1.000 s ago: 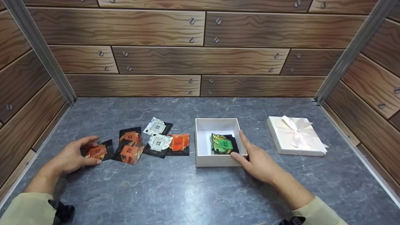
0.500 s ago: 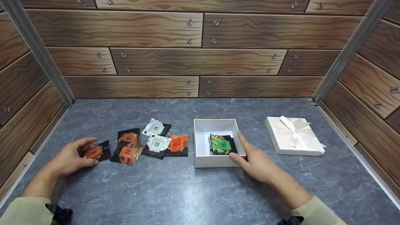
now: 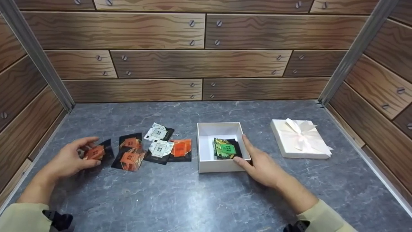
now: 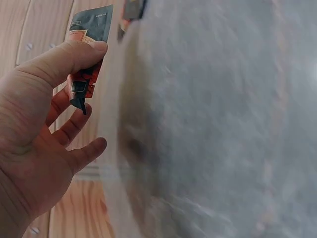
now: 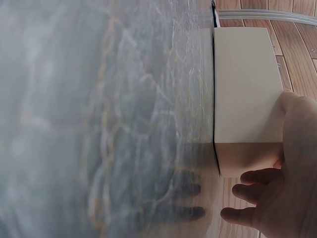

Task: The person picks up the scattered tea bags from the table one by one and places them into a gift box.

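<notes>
At the far left, my left hand (image 3: 69,159) pinches a black and orange sachet (image 3: 95,152) between thumb and fingers. In the left wrist view that sachet (image 4: 91,25) stands bent under the thumb, apart from the table. My right hand (image 3: 265,166) grips the near right corner of an open white box (image 3: 214,166), thumb at the front rim and index finger along the right side. The right wrist view shows the outer wall of the box (image 5: 247,84). Inside the box lie sachets, a green and black one (image 3: 227,149) on top.
Two more black and orange sachets (image 3: 131,158) overlap just right of my left hand. Beside them lie two white floral sachets (image 3: 161,149) and a bright orange one (image 3: 181,149). A white lid (image 3: 301,138) with a ribbon bow lies at right. Wood-patterned walls enclose the grey table (image 3: 154,199).
My left hand has raised and tilted the sachet a little, away from the neighbouring ones. The right hand keeps its hold on the box. The head view has shifted slightly.
</notes>
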### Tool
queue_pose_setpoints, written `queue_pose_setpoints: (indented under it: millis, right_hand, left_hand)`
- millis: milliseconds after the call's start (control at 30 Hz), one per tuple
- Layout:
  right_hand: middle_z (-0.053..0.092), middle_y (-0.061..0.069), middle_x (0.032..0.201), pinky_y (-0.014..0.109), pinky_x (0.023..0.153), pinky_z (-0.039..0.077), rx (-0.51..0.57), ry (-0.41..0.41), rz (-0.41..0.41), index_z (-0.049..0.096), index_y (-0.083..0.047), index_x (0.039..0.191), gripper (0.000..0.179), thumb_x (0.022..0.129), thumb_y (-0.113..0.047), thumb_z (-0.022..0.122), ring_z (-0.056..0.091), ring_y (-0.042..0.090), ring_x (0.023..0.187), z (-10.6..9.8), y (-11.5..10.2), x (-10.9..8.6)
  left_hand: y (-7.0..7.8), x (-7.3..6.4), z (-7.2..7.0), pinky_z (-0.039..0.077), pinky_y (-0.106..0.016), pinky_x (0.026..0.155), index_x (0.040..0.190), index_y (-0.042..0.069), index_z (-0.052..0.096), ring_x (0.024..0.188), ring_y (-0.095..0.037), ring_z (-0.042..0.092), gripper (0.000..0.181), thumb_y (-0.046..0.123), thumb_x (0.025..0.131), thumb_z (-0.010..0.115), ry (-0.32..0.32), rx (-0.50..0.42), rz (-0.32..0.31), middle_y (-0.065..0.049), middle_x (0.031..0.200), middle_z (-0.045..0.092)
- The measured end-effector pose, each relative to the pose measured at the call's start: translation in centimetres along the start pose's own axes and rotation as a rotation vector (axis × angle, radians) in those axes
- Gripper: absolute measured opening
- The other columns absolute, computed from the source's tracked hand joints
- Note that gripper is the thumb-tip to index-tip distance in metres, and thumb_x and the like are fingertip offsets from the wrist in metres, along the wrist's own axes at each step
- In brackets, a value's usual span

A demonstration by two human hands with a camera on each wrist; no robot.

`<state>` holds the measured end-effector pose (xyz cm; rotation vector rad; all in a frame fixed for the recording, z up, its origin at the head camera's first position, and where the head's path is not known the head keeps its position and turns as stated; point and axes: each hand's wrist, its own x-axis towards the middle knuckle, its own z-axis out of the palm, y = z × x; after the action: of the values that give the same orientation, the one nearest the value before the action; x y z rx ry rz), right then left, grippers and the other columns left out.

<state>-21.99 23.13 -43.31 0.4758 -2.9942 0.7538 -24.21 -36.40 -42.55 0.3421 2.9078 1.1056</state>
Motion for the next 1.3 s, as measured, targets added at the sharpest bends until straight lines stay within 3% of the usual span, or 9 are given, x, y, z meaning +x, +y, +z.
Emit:
queue_pose_setpoints:
  millis: [233, 400, 600, 800, 967, 1300]
  right_hand:
    - [0.035, 0.027, 0.165, 0.061, 0.121, 0.032, 0.010, 0.001, 0.007, 0.011, -0.008, 0.171, 0.095, 0.105, -0.065, 0.051, 0.041, 0.048, 0.147, -0.1, 0.1, 0.2]
    - [0.037, 0.027, 0.164, 0.060, 0.120, 0.034, 0.012, 0.014, 0.009, 0.012, -0.008, 0.170, 0.094, 0.106, -0.062, 0.053, 0.043, 0.047, 0.147, -0.2, 0.1, 0.2]
    - [0.038, 0.030, 0.163, 0.061, 0.120, 0.035, 0.015, 0.015, 0.004, 0.014, -0.006, 0.170, 0.094, 0.106, -0.063, 0.051, 0.043, 0.048, 0.146, 0.1, 0.1, 0.2]
    - [0.038, 0.030, 0.163, 0.061, 0.120, 0.034, 0.030, 0.012, 0.016, 0.013, -0.007, 0.170, 0.094, 0.106, -0.062, 0.052, 0.044, 0.049, 0.145, 0.4, 0.1, 0.2]
    - [0.039, 0.027, 0.163, 0.060, 0.120, 0.034, 0.040, 0.011, 0.016, 0.013, -0.008, 0.170, 0.093, 0.106, -0.060, 0.055, 0.044, 0.047, 0.145, 0.5, 0.1, 0.2]
    - [0.039, 0.025, 0.163, 0.060, 0.121, 0.034, 0.056, 0.014, 0.020, 0.015, -0.008, 0.170, 0.091, 0.106, -0.057, 0.057, 0.044, 0.046, 0.146, 0.1, 0.0, -0.1]
  left_hand:
    - [5.2, 2.1, 0.1, 0.052, -0.045, 0.091, 0.152, -0.002, 0.051, 0.110, -0.034, 0.059, 0.082, 0.011, 0.082, 0.091, 0.020, -0.018, 0.108, -0.020, 0.126, 0.064]
    - [10.2, 4.7, 1.4, 0.054, -0.041, 0.091, 0.150, 0.002, 0.056, 0.107, -0.031, 0.062, 0.081, 0.006, 0.078, 0.092, -0.005, -0.045, 0.211, -0.017, 0.123, 0.065]
    - [16.5, 8.1, 4.2, 0.056, -0.047, 0.095, 0.151, 0.007, 0.056, 0.110, -0.030, 0.063, 0.081, 0.005, 0.078, 0.090, -0.090, -0.078, 0.291, -0.013, 0.130, 0.065]
    - [21.9, 10.9, 8.3, 0.052, -0.049, 0.104, 0.152, 0.006, 0.055, 0.115, -0.029, 0.062, 0.083, 0.005, 0.077, 0.090, -0.171, -0.105, 0.385, -0.010, 0.129, 0.065]
    - [24.2, 12.4, 11.6, 0.053, -0.045, 0.104, 0.152, 0.004, 0.055, 0.116, -0.027, 0.062, 0.082, 0.007, 0.078, 0.090, -0.217, -0.080, 0.401, -0.009, 0.130, 0.066]
    - [25.9, 14.0, 16.5, 0.054, -0.040, 0.101, 0.151, 0.005, 0.056, 0.111, -0.026, 0.064, 0.082, 0.008, 0.076, 0.091, -0.235, -0.064, 0.384, -0.009, 0.131, 0.065]
